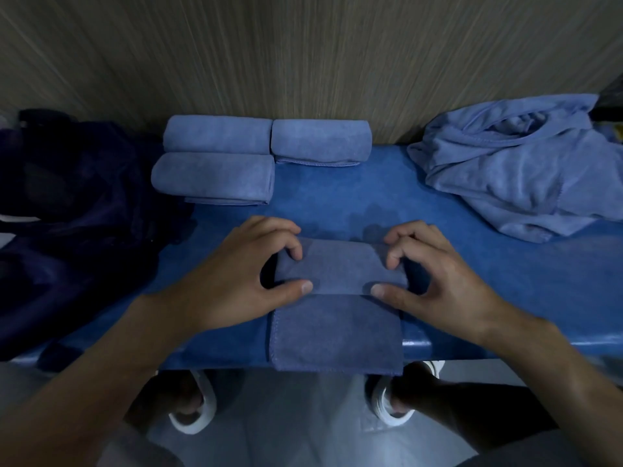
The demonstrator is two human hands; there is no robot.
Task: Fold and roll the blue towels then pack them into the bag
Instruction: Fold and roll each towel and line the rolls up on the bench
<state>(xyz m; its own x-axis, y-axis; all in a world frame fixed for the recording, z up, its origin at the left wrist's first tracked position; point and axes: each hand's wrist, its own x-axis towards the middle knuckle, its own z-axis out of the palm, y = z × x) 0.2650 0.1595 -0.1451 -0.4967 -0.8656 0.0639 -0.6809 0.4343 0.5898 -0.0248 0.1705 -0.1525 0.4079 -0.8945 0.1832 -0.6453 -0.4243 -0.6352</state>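
rolling is the step in hand: the left hand [242, 274] and right hand [438, 281] each curl fingers and thumb round an end of the part-rolled towel [340, 267] at mid bench [337, 197], its flat tail hanging over the near edge. 3 rolls [215, 176] lie at the back, a loose pile [505, 170] right, the dark bag [67, 197] left — next, i judge, the roll must come toward the near edge, tight and even.

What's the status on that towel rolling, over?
Gripping roll's ends: left hand, right hand. This towel partly rolled, tail over the table edge. Three finished rolls behind, loose pile right; nothing in the way.
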